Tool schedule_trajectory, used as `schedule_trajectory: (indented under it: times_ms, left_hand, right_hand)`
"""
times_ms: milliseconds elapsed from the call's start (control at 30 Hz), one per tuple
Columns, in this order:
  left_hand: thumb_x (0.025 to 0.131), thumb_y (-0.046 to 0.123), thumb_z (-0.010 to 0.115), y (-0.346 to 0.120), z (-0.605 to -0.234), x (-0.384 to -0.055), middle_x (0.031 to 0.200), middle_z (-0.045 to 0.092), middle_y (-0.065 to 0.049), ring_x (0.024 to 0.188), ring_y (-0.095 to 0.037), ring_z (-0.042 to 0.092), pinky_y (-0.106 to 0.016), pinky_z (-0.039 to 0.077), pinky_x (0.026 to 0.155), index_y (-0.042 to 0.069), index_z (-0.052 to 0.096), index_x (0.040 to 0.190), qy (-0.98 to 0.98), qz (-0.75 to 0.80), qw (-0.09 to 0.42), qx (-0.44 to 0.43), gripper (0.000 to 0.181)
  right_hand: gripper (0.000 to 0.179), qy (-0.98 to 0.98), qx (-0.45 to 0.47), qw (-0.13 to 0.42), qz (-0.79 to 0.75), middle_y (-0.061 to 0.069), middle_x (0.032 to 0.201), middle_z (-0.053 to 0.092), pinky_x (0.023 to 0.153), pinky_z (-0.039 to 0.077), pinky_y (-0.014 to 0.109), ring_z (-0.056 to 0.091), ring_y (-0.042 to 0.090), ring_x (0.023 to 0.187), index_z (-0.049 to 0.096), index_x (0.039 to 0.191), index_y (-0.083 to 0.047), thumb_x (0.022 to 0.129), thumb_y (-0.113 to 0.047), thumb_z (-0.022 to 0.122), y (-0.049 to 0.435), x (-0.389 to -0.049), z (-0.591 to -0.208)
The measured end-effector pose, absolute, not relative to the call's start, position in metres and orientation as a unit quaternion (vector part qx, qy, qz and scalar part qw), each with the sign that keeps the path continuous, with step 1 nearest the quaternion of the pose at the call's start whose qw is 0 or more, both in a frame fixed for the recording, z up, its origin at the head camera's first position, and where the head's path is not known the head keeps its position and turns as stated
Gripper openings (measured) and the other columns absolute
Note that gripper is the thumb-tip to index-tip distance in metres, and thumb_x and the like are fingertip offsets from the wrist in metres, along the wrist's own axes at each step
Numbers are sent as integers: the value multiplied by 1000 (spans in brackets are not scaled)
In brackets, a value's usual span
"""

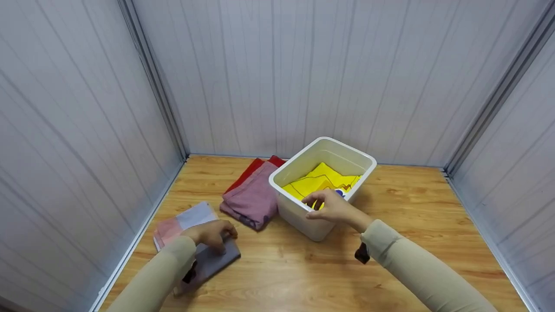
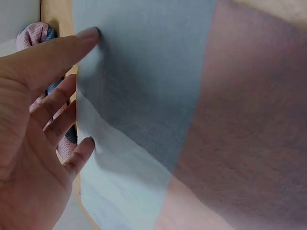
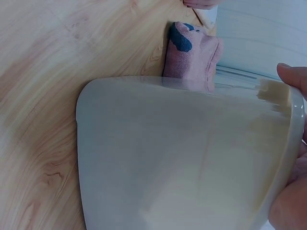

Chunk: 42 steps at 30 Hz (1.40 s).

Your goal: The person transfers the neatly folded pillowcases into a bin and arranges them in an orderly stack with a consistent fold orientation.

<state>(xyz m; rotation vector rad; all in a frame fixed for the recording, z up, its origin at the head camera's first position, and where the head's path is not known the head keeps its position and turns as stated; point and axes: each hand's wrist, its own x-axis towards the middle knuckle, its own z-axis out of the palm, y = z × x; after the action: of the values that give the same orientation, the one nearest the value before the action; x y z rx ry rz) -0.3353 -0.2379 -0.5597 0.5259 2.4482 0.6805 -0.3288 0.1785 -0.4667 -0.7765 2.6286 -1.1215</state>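
A folded cloth with blue-grey and pink panels (image 1: 197, 216) lies at the front left. My left hand (image 1: 214, 234) reaches over its far right part, the thumb (image 2: 88, 36) on top and two fingers passing behind its edge. In the left wrist view it grips this edge. My right hand (image 1: 331, 206) hovers at the near rim of a white plastic bin (image 1: 299, 212), fingers arched over the rim and the thumb apart from them. A yellow cloth (image 1: 310, 182) with a printed pattern lies inside the bin, partly hidden by the right hand.
Left of the bin lies a folded pink cloth (image 1: 253, 199) with dark patches, a red cloth (image 1: 246, 175) showing behind it. Pale panel walls (image 1: 277, 78) enclose the wood-grain table (image 1: 416, 216) at the back and both sides.
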Motion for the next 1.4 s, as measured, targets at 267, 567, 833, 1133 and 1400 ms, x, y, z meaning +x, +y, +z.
schedule_trajectory:
  times_ms: [267, 567, 833, 1133, 1400]
  left_hand:
    - [77, -7, 85, -233, -558, -340, 130, 71, -7, 118, -28, 63, -53, 56, 102, 12, 78, 124, 914, 214, 266, 221, 51]
    - [76, -3, 88, -234, -559, -343, 107, 73, 0, 99, -20, 62, -54, 54, 98, 15, 82, 106, 923, 186, 247, 231, 36]
    - [79, 2, 87, -233, -551, -344, 84, 72, 10, 81, -10, 57, -55, 40, 103, 19, 80, 87, 927, 153, 230, 253, 19]
    - [82, -1, 82, -235, -547, -347, 80, 74, 6, 72, -5, 54, -35, 48, 83, 14, 81, 80, 923, 147, 169, 312, 15]
    - [87, -1, 79, -227, -534, -350, 79, 68, 5, 73, -7, 55, -26, 50, 67, 10, 79, 83, 912, 173, 191, 319, 12]
  right_hand:
    - [40, 883, -258, 91, -380, 6, 111, 78, 92, 56, 34, 67, 18, 97, 78, 129, -6, 91, -18, 87, 177, -329, -468]
    - [40, 882, -264, 87, -380, 7, 111, 78, 91, 57, 34, 67, 18, 97, 78, 128, -5, 91, -18, 87, 177, -329, -467]
    - [41, 880, -264, 88, -386, 7, 111, 78, 92, 56, 35, 66, 19, 98, 78, 129, -6, 92, -20, 87, 178, -330, -468]
    - [40, 880, -268, 84, -382, 8, 111, 78, 88, 55, 29, 66, 19, 97, 78, 129, -5, 93, -20, 86, 180, -330, -469]
    - [40, 880, -269, 88, -381, 8, 113, 78, 92, 55, 34, 66, 21, 100, 78, 130, -6, 94, -20, 86, 179, -330, -468]
